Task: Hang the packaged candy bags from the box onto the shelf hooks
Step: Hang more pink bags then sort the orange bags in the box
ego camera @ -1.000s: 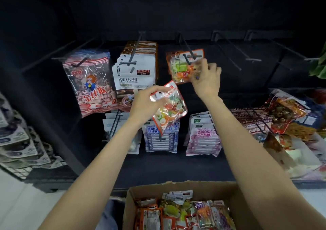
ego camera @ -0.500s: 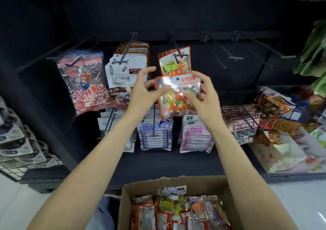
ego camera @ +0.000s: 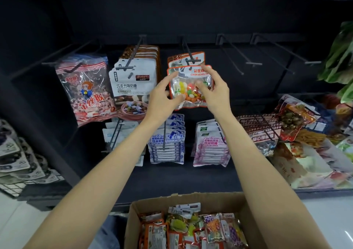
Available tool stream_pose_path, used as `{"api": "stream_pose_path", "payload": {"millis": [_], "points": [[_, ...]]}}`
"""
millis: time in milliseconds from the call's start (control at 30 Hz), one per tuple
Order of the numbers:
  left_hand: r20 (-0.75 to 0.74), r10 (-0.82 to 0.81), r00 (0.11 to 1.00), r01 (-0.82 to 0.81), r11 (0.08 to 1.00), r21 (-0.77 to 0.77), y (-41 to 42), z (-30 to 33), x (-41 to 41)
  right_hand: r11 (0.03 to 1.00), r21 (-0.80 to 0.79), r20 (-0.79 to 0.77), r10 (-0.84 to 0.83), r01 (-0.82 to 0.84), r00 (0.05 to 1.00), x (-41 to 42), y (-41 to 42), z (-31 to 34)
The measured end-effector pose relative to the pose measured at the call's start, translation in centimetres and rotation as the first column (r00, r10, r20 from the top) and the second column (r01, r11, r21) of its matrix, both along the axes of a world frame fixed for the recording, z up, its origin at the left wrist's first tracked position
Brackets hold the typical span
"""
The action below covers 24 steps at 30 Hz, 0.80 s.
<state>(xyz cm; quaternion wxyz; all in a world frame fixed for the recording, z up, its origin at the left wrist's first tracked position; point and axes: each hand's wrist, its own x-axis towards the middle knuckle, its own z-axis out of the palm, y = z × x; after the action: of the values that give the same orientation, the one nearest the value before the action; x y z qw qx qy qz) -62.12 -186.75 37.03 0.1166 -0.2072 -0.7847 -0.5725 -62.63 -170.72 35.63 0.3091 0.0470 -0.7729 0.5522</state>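
Both hands hold a colour-beans candy bag up at a shelf hook.

The left hand (ego camera: 162, 98) pinches the bag's left edge, thumb low, index finger raised; the right hand (ego camera: 214, 92) grips its right side, fingers at the red header. The candy bag (ego camera: 188, 88) is clear with a red border, full of mixed-colour beans, upright just below the hook (ego camera: 191, 58), in front of one already hung. The cardboard box (ego camera: 246, 204) below holds more bags.

Orange-edged clear candy bag (ego camera: 188, 88) — yellow, green, orange, white beans inside. Far left, red-and-white striped bag (ego camera: 86, 88). Near, plain brown cardboard box (ego camera: 246, 208). Shelf (ego camera: 172, 15) — black.
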Motion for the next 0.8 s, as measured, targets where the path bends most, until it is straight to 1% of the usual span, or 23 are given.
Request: {"api": "stream_pose_path", "payload": {"millis": [100, 200, 233, 300, 367, 433, 500, 567, 600, 700, 733, 800], "points": [[0.016, 0.026, 1.000, -0.026, 1.000, -0.016, 0.1, -0.2, -0.6, 0.999, 0.050, 0.001, -0.005, 0.005, 1.000, -0.5, 0.1, 0.0], [-0.027, 0.098, 0.995, -0.099, 0.992, -0.073, 0.5, -0.6, -2.3, 0.972, 0.227, 0.007, -0.062, 0.059, 0.998, -1.4, 0.5, 0.1], [-0.056, 0.122, 0.991, -0.127, 0.987, -0.097, 0.9, -0.8, -3.1, 0.947, 0.308, 0.001, -0.093, 0.088, 0.996, -1.9, 0.7, 0.1], [-0.096, 0.169, 0.981, -0.180, 0.975, -0.129, 1.8, -1.1, -4.8, 0.853, 0.490, -0.041, -0.182, 0.179, 0.982, -3.0, 1.0, -0.1], [-0.095, 0.215, 0.972, -0.227, 0.962, -0.149, 2.9, -1.4, -6.2, 0.753, 0.597, -0.107, -0.266, 0.276, 0.958, -4.3, 0.8, -0.2], [-0.087, 0.243, 0.966, -0.255, 0.951, -0.175, 3.7, -1.5, -7.5, 0.694, 0.639, -0.137, -0.324, 0.333, 0.936, -5.5, 0.4, -0.1], [-0.084, 0.258, 0.963, -0.270, 0.939, -0.211, 4.2, -1.5, -8.5, 0.627, 0.700, -0.103, -0.385, 0.342, 0.917, -6.4, 0.0, 0.0], [-0.061, 0.244, 0.968, -0.251, 0.934, -0.252, 4.5, -1.2, -9.2, 0.550, 0.761, -0.085, -0.442, 0.344, 0.893, -7.0, -0.2, -0.1], [-0.039, 0.230, 0.972, -0.231, 0.931, -0.283, 4.5, -1.0, -9.3, 0.526, 0.775, -0.094, -0.452, 0.351, 0.887, -7.1, -0.3, -0.2], [0.040, 0.170, 0.985, -0.147, 0.932, -0.330, 4.3, -0.7, -8.1, 0.511, 0.797, -0.087, -0.432, 0.323, 0.898, -6.3, -0.3, -1.3], [0.051, 0.143, 0.988, -0.119, 0.937, -0.328, 4.1, -0.9, -7.1, 0.519, 0.797, -0.079, -0.418, 0.309, 0.905, -5.6, -0.3, -2.0], [0.032, 0.101, 0.994, -0.084, 0.937, -0.339, 3.4, -1.9, -4.8, 0.570, 0.759, -0.091, -0.385, 0.314, 0.919, -3.4, -0.4, -3.5]]}}
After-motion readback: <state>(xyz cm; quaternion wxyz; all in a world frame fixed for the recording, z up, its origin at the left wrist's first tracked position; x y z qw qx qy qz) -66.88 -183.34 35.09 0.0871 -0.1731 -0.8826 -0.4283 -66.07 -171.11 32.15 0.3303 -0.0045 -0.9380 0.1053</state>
